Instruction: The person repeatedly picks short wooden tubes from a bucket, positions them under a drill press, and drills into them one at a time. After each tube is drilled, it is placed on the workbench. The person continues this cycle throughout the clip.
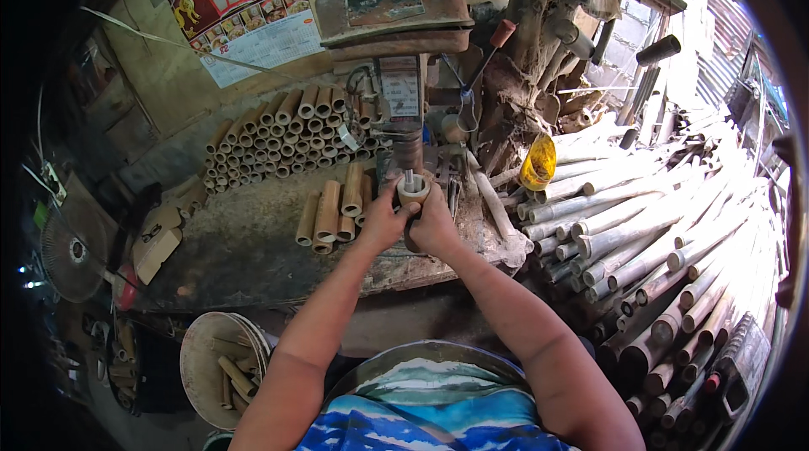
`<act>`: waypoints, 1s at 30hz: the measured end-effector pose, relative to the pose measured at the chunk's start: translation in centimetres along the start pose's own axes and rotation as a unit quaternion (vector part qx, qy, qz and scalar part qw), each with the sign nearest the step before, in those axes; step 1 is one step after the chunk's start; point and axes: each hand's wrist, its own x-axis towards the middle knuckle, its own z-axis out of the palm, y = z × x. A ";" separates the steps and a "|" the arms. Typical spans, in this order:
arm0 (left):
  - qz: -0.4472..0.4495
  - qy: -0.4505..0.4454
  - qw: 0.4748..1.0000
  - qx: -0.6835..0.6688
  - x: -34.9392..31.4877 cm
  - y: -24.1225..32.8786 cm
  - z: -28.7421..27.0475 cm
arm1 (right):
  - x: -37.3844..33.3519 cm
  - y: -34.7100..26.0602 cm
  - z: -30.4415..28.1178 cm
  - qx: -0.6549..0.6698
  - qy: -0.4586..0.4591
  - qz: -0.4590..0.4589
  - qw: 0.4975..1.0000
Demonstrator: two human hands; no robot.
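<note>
Fingers (389, 208) of both hands wrapped tight around an upright bamboo tube (414, 190) under the drill press (396, 38).

A bamboo workshop: drill press (396, 38), dusty workbench (244, 249), stacked cut bamboo tubes (278, 143), long poles (674, 232).

Bamboo piece (414, 190) under drill press (396, 29): pale, matt, smooth cut rim; press head metal, rusty brown, dull, paint worn; spindle (409, 152) dark metal, slight sheen; bench (253, 240) rough, dusty, grey-brown, looks like worn wood; short bamboo tubes (278, 135) stacked at wall, tan, matt, dry; long poles (640, 232) on right paler, smooth-skinned, faint gloss; poster (240, 8) paper, glossy print, creased; yellow bottle (538, 163) translucent plastic, shiny; bucket (206, 358) off-white plastic, scuffed, dirty.
</note>
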 end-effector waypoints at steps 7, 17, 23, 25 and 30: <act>0.015 -0.003 1.000 -0.027 -2.5 3.2 -0.5 | -2.1 -1.6 -0.6 0.003 0.001 -0.036 0.999; 0.029 0.030 0.994 -0.105 -1.3 -0.1 -1.9 | -0.6 -3.1 1.6 -0.012 0.017 -0.031 0.999; 0.006 0.021 0.996 -0.090 1.3 0.5 -0.9 | 1.3 -2.5 -0.1 0.027 0.010 0.012 1.000; -0.013 0.012 0.998 -0.054 1.3 1.3 -0.2 | 0.8 -2.5 -1.1 0.036 0.008 0.011 0.999; 0.012 0.013 0.998 -0.052 -1.6 2.7 -0.3 | -1.3 -3.7 -1.3 0.023 0.005 0.001 1.000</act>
